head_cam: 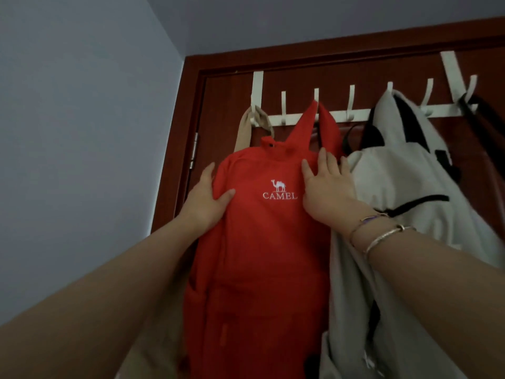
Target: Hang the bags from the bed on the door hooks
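A red bag (262,242) with a white camel logo hangs by its handle from a hook of the white over-door hook rack (338,115). My left hand (207,199) presses flat on the bag's left side, thumb on the front. My right hand (325,190) lies flat with spread fingers on the bag's upper right. A light grey bag (404,170) with black straps hangs to the right. Behind the red bag a beige bag (244,132) hangs from the leftmost hook. A black strap (481,110) hangs on the far-right hook.
The dark red wooden door (224,119) with its frame fills the background; a metal hinge (194,150) sits on its left edge. A pale blue-grey wall (82,132) stands to the left. Several hooks on the rack are bare.
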### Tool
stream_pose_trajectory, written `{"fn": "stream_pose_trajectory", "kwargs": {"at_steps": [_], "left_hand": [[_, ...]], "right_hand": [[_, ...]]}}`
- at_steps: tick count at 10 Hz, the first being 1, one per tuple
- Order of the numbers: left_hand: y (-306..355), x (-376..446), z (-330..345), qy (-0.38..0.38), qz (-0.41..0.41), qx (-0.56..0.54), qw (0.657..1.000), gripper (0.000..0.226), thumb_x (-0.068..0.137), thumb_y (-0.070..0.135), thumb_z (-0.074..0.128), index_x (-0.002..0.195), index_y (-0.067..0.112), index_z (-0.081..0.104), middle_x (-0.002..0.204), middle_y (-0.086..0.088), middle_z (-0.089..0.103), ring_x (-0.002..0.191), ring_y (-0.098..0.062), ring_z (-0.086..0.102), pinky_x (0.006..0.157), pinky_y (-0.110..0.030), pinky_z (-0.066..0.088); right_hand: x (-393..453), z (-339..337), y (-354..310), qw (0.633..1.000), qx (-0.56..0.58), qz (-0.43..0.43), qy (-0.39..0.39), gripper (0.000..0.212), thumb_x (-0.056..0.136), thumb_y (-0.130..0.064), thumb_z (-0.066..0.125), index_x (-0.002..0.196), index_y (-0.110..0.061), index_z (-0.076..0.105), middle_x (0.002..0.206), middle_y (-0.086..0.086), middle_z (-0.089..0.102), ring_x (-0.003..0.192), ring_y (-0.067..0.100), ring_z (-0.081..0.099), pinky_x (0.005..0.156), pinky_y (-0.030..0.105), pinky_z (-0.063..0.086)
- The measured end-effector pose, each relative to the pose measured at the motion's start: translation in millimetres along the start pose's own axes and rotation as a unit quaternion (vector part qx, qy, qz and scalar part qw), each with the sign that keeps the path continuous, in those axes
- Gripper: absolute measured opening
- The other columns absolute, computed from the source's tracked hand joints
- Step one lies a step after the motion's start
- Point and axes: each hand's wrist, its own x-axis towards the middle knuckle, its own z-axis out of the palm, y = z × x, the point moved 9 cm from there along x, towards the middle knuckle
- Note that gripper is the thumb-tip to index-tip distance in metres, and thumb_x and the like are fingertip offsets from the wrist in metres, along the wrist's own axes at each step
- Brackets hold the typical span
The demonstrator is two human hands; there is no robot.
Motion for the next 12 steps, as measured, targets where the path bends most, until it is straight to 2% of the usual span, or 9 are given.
{"fn": "stream_pose_trajectory", "kwargs": {"at_steps": [2,3,4,6,7,9,10,11,12], "left_hand": [[-28.3,-80.4,-22.0,0.081,0.008,0.016,0.997,0.065,0.085,0.060,0.038,0.143,0.033,0.024,0.141,-0.007,0.045,0.125,-0.027,0.049,0.105,-0.050,0.040],[-78.1,-119.7,-48.6,0.146,-0.101,0.156,0.972,0.063,0.085,0.043,0.050,0.142,0.022,0.031,0.142,-0.016,0.040,0.127,-0.042,0.039,0.104,-0.055,0.034],[-125.3,-141.7,-48.2,0.057,-0.200,0.137,0.968,0.072,0.080,0.037,0.065,0.140,0.013,0.033,0.137,-0.020,0.047,0.122,-0.042,0.046,0.097,-0.048,0.042],[-124.5,-126.4,-51.1,0.045,-0.141,0.044,0.988,0.014,0.085,0.004,0.054,0.091,0.002,0.066,0.080,-0.015,0.062,0.062,-0.016,0.053,0.052,-0.023,0.035],[-133.6,-113.7,-62.2,0.110,-0.200,-0.061,0.972,0.015,0.089,0.006,0.049,0.079,0.005,0.060,0.077,-0.015,0.057,0.074,-0.024,0.052,0.060,-0.031,0.040],[-148.9,-129.2,-56.2,0.088,-0.226,-0.056,0.968,0.030,0.091,0.007,0.047,0.064,0.019,0.047,0.066,0.001,0.048,0.077,-0.023,0.050,0.054,-0.022,0.036],[-141.6,-143.2,-60.0,0.056,-0.200,-0.006,0.978,0.006,0.088,0.010,0.054,0.083,0.011,0.057,0.075,0.001,0.054,0.080,-0.023,0.050,0.058,-0.025,0.036],[-121.7,-168.0,-64.5,0.022,-0.190,0.041,0.981,0.040,0.085,0.008,0.059,0.123,-0.001,0.050,0.105,-0.013,0.060,0.097,-0.032,0.057,0.077,-0.030,0.038],[-97.0,-193.4,-71.6,0.022,-0.186,0.074,0.980,0.042,0.085,0.006,0.059,0.124,-0.006,0.048,0.102,-0.016,0.062,0.103,-0.038,0.058,0.070,-0.029,0.041]], "right_hand": [[-79.1,-0.9,-53.2,0.990,0.096,-0.090,-0.051,0.062,0.091,-0.038,0.035,0.148,-0.021,0.018,0.159,0.019,0.003,0.147,0.031,0.002,0.117,0.051,0.001],[-128.1,-4.0,-87.6,0.979,0.165,-0.105,-0.054,0.067,0.091,-0.041,0.037,0.148,-0.018,0.013,0.159,0.017,0.007,0.147,0.029,0.007,0.117,0.049,0.008],[-156.8,-27.0,-137.2,0.959,0.221,-0.175,0.020,0.064,0.088,-0.038,0.039,0.147,-0.024,0.017,0.160,0.007,0.011,0.147,0.025,0.009,0.117,0.046,0.011],[-156.1,-8.5,-195.9,0.952,0.202,-0.230,-0.011,0.049,0.092,-0.039,0.032,0.137,-0.022,0.041,0.158,-0.002,0.021,0.148,0.024,-0.003,0.117,0.050,0.004],[-153.5,30.5,-192.9,0.940,0.238,-0.209,-0.123,0.053,0.093,-0.039,0.035,0.143,-0.022,0.030,0.158,-0.001,0.020,0.148,0.023,-0.006,0.116,0.050,0.010],[-168.3,44.1,-180.8,0.934,0.239,-0.215,-0.154,0.056,0.093,-0.039,0.035,0.146,-0.027,0.021,0.160,-0.003,0.013,0.147,0.021,-0.011,0.117,0.050,0.008],[-179.1,27.0,-177.8,0.925,0.269,-0.228,-0.141,0.057,0.093,-0.038,0.035,0.147,-0.029,0.018,0.160,-0.005,0.008,0.147,0.019,-0.011,0.118,0.049,0.008],[-204.4,1.7,-159.3,0.912,0.306,-0.229,-0.146,0.059,0.093,-0.037,0.036,0.147,-0.031,0.015,0.161,-0.006,0.003,0.147,0.018,-0.008,0.118,0.046,0.007],[-231.7,-21.0,-127.0,0.912,0.311,-0.230,-0.139,0.059,0.093,-0.035,0.040,0.147,-0.029,0.019,0.161,-0.003,0.005,0.148,0.018,-0.003,0.119,0.044,0.012]]}}
